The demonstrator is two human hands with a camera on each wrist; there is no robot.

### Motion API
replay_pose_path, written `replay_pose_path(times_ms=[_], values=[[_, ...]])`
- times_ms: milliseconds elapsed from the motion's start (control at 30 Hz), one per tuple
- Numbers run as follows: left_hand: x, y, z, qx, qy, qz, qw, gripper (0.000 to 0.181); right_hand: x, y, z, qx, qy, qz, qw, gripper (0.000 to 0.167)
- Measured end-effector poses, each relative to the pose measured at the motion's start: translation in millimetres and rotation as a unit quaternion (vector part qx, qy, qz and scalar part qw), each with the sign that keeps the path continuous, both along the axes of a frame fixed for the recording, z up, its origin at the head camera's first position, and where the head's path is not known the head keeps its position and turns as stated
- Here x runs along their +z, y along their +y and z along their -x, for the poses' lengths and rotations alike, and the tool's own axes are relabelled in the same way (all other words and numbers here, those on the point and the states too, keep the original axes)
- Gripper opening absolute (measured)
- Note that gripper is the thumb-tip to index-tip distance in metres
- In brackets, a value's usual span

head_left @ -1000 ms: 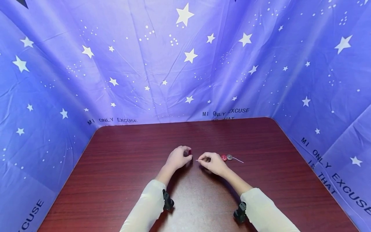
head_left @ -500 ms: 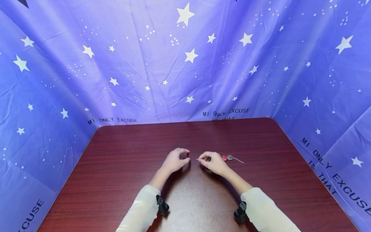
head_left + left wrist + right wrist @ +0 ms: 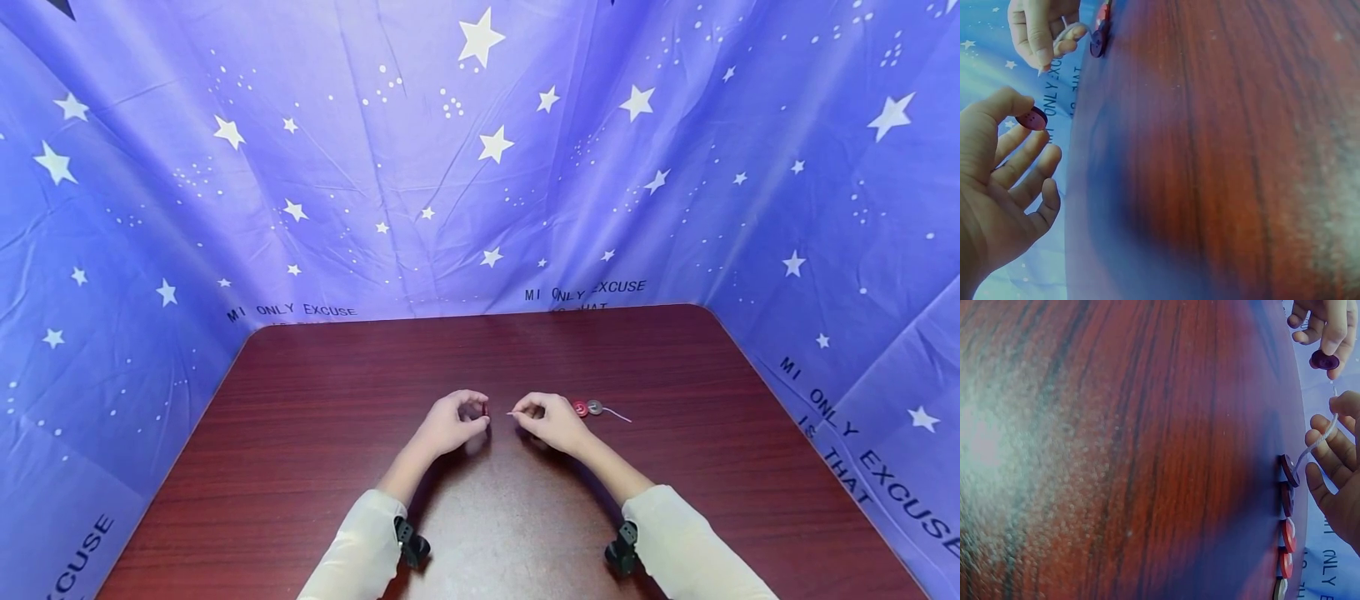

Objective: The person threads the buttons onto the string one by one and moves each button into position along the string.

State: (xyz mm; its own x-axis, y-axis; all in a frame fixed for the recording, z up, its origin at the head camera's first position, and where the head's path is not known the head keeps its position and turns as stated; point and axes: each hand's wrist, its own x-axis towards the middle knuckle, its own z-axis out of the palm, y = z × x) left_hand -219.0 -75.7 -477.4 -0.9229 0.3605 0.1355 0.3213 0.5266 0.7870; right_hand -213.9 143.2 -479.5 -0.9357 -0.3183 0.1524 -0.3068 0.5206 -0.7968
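Note:
My left hand (image 3: 452, 425) pinches a dark red button (image 3: 1034, 118) between thumb and fingertips, held up off the table. Facing it a short way to the right, my right hand (image 3: 555, 422) pinches the end of a white string (image 3: 1324, 435), with a short tip poking out toward the button. A small gap separates tip and button in the head view. From the right hand the string runs down to a row of threaded buttons on the table: dark ones, a red button (image 3: 1289, 535) and a grey button (image 3: 595, 407). In the head view the right hand hides part of this row.
The loose string tail (image 3: 618, 415) lies on the table to the right of the grey button. A dark red wooden table (image 3: 337, 383) spreads under both arms. Behind and beside it hangs a blue star-printed curtain (image 3: 420, 167).
My left hand has shifted slightly left and toward me, turning the button nearly edge-on in the head view. The right hand and threaded buttons stay put.

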Motion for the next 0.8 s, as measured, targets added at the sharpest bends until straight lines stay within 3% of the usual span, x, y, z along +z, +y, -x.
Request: replay_pose_path(times_ms=[467, 800], values=[[-5.8, -3.4, -4.5, -0.027, -0.015, -0.073, 0.9968, 0.029, 2.5, -1.0, -1.4, 0.006, 0.002, -0.005, 1.0000, 0.009], [-7.7, -4.1, -4.4, -0.035, -0.053, -0.107, 0.9922, 0.033, 6.9, -5.3, -3.9, 0.005, 0.017, -0.008, 0.9998, 0.006]])
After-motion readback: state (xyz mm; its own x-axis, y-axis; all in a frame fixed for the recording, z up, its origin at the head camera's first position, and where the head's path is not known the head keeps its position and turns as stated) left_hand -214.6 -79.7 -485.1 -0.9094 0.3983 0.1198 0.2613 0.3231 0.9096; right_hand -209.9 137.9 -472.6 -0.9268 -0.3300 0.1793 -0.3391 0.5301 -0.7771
